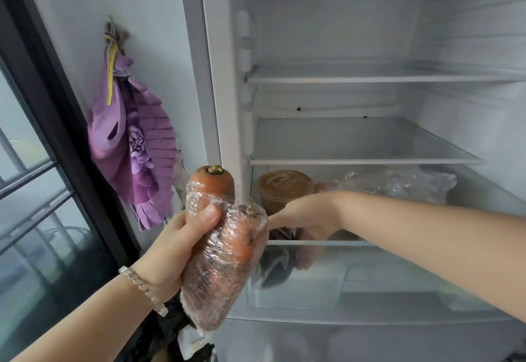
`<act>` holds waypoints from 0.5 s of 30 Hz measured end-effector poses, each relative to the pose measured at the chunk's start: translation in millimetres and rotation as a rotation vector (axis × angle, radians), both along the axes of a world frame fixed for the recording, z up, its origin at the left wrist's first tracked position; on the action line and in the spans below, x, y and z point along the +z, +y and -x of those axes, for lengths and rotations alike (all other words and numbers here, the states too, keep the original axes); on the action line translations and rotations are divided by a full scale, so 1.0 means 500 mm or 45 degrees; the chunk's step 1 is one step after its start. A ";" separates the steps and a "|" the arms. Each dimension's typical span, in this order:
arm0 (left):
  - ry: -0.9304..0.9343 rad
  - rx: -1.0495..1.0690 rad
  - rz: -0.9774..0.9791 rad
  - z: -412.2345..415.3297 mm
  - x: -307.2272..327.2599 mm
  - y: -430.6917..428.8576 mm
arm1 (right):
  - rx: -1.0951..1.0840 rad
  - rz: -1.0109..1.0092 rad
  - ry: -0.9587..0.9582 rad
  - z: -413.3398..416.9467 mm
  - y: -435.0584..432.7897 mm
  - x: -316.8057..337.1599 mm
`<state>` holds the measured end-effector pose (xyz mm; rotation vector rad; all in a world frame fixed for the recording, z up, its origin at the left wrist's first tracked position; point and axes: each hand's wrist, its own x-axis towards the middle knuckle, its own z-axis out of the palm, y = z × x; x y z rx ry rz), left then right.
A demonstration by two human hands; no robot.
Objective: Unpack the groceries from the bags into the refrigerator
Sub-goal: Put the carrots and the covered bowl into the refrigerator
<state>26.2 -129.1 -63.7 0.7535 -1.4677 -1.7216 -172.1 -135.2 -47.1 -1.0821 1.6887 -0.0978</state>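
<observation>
My left hand (182, 242) was curled tight round the cling-filmed carrots (225, 250), held upright just outside the refrigerator (216, 77). My right hand (307, 216) reached onto the bottom shelf (341, 243) beside the brown-lidded tub (284, 188), its fingers too hidden for me to tell whether they held anything. The film looked slick and one carrot poked out bare on top, so a loosened grip might have let it slide free, and my right arm could have knocked the tub.
</observation>
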 end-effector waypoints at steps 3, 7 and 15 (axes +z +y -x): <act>0.012 0.066 0.007 0.008 0.021 0.020 | 0.130 0.211 0.183 0.008 0.008 0.002; 0.038 0.248 0.075 0.049 0.079 0.013 | 0.140 0.725 0.272 0.024 0.033 0.038; 0.065 0.233 -0.140 0.169 0.149 0.034 | 0.067 1.124 -0.373 0.077 0.115 0.170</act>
